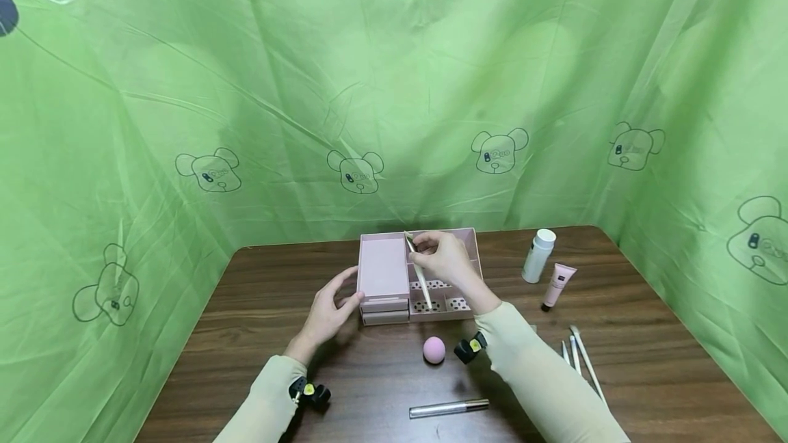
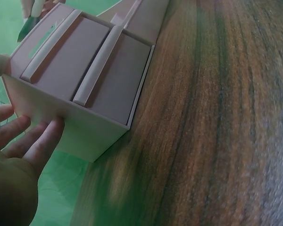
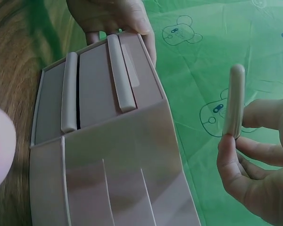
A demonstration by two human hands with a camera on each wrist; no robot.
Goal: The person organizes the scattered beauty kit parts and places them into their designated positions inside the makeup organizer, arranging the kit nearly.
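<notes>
A pink organizer box (image 1: 383, 262) stands at the far side of the table, with two drawers (image 2: 118, 80) on its left part and open compartments (image 3: 127, 197) on its right. My left hand (image 1: 326, 310) rests against its left side, fingers (image 2: 48, 141) fairly straight on the wall and thumb at the upper edge. Above the compartments, my right hand (image 1: 448, 258) pinches a slim makeup brush (image 1: 421, 279) between thumb and fingers. Its pale, round-ended handle (image 3: 235, 94) points down toward the compartments, and the dark tip (image 2: 27, 29) is uppermost.
A pink ball-shaped sponge (image 1: 434, 350) sits in front of the box, a silver tube (image 1: 448, 409) nearer me. To the right are a white bottle (image 1: 538, 256), a pink squeeze tube (image 1: 558, 286) and several slim sticks (image 1: 587, 361) beside my right sleeve. Green curtains surround the table.
</notes>
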